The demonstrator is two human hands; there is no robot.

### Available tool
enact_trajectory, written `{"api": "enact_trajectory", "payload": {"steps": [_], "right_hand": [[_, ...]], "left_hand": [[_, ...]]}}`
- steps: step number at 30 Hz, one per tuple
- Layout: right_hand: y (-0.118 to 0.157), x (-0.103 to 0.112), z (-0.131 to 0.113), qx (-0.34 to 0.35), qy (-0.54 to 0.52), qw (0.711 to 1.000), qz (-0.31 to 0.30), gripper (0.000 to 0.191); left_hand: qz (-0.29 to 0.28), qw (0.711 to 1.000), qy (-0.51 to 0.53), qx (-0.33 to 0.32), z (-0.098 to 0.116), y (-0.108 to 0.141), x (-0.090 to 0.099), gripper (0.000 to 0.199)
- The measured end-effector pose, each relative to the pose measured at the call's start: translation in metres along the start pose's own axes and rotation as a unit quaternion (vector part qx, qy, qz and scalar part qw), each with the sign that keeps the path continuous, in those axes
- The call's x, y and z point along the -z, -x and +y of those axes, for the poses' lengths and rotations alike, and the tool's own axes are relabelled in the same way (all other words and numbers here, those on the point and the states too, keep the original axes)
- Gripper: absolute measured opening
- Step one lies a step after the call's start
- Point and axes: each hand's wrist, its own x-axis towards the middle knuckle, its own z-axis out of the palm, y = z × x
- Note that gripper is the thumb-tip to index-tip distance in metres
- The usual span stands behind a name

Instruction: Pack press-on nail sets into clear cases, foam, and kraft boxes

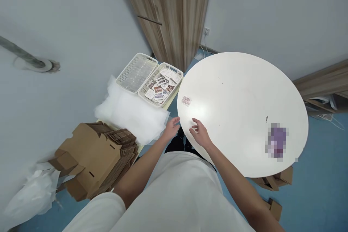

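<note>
My left hand hovers by the near left edge of the round white table, fingers stretched out and apart with nothing in them. Over the table's rim, my right hand is also empty, its fingers spread and slightly bent. Just beyond both hands, a small card of press-on nails lies flat on the table, touched by neither. Left of it, a white basket holds several similar nail cards in a loose pile.
A second basket holds clear plastic pieces. White foam sheeting and stacked flat cardboard boxes lie on my left. A blurred purple item sits on the table's right. Behind the baskets stands a wooden cabinet.
</note>
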Motion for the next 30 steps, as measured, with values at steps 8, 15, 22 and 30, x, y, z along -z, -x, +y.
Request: {"api": "enact_trajectory", "payload": {"steps": [8,15,22,30], "right_hand": [[0.033,0.008,-0.014,0.147,0.245,0.941,-0.180,0.048],[0.026,-0.013,-0.025,0.147,0.280,0.923,-0.219,0.048],[-0.002,-0.059,-0.064,0.193,0.299,0.907,-0.224,0.048],[-0.013,-0.102,-0.090,0.228,0.287,0.912,-0.185,0.036]], "left_hand": [[-0.008,1.000,0.013,0.021,-0.006,0.053,-0.002,0.037],[0.077,0.997,0.012,-0.014,-0.007,0.074,0.044,0.037],[0.156,0.986,-0.013,-0.052,-0.015,0.099,0.104,0.034],[0.166,0.971,-0.142,-0.097,-0.016,0.111,0.153,0.034]]}}
